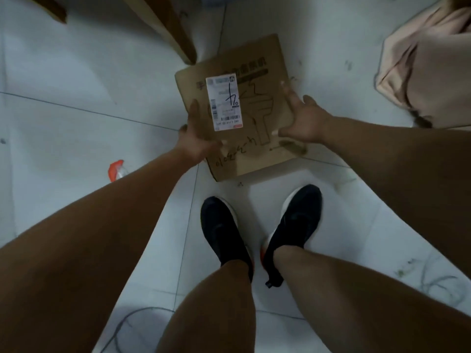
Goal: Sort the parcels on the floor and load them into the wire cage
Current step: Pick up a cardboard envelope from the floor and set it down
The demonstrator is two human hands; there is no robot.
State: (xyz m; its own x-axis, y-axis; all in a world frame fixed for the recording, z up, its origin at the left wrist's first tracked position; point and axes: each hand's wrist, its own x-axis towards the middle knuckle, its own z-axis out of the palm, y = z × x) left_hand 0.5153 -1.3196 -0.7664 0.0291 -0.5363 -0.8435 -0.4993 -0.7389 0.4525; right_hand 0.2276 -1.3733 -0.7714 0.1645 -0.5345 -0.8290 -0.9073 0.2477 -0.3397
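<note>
A flat brown cardboard parcel (257,72) with a white shipping label (224,101) and handwriting on top lies on the white tiled floor in front of my feet. My left hand (196,138) grips its left edge, thumb lying on top beside the label. My right hand (303,121) is at the right edge, fingers spread over the top face and the edge. The wire cage is not in view.
My two dark shoes (224,230) stand just behind the parcel. A pink-beige soft bag (428,62) lies at the right. Brown cardboard pieces (168,24) lean in at the top left. A small orange-and-clear scrap (116,169) lies on the floor at the left.
</note>
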